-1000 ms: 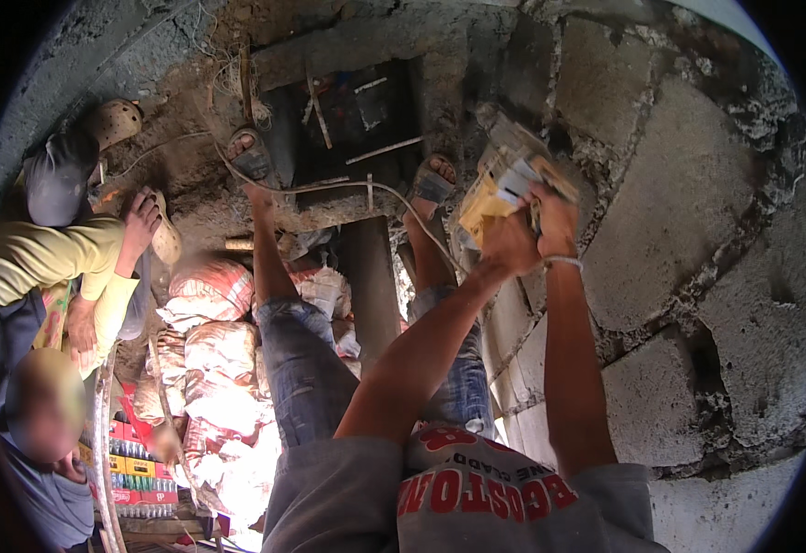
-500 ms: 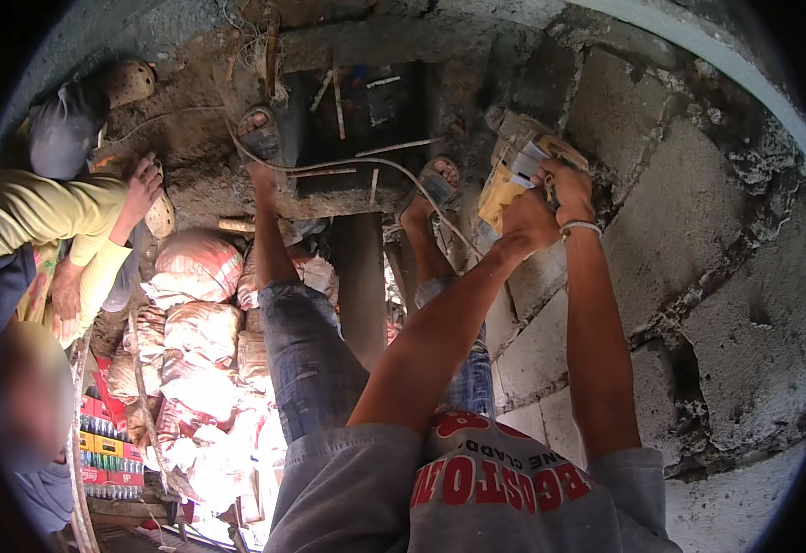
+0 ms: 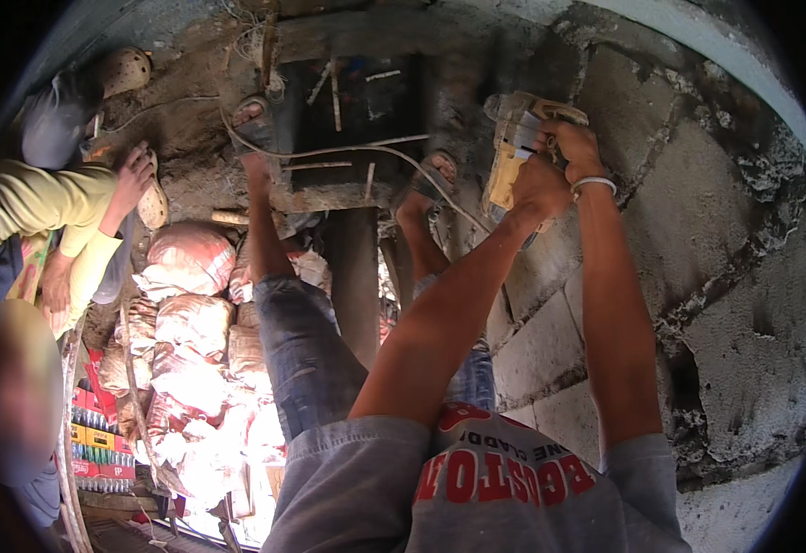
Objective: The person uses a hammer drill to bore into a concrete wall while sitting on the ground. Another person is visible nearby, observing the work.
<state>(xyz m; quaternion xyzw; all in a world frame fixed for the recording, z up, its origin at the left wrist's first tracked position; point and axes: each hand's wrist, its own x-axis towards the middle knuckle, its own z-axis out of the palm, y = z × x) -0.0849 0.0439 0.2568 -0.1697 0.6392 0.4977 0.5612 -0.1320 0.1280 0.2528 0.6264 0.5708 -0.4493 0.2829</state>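
A yellow-and-dark corded power tool, which looks like a rotary hammer [image 3: 506, 158], is held up close to the concrete block wall [image 3: 670, 198] on my right. My right hand [image 3: 573, 147], with a pale band at its wrist, is closed around its upper grip. Lower on the body, my left hand [image 3: 541, 187] is also wrapped around the tool. Its working end is mostly hidden behind my hands and forearm. A pale cable [image 3: 380, 150] loops across the opening and ends near the tool.
Between my sandalled feet [image 3: 440, 169] lies a dark recess with concrete edges [image 3: 352, 196] and loose sticks. Stacked filled sacks [image 3: 186, 263] are below left, near bottle crates [image 3: 99, 442]. At far left crouches a person in a yellow sleeve [image 3: 53, 203]; another person [image 3: 29, 488] is nearby.
The rotary hammer has turned a little more upright in the picture. My right hand has moved up with it, and my left hand has shifted slightly right. The other people stay almost still.
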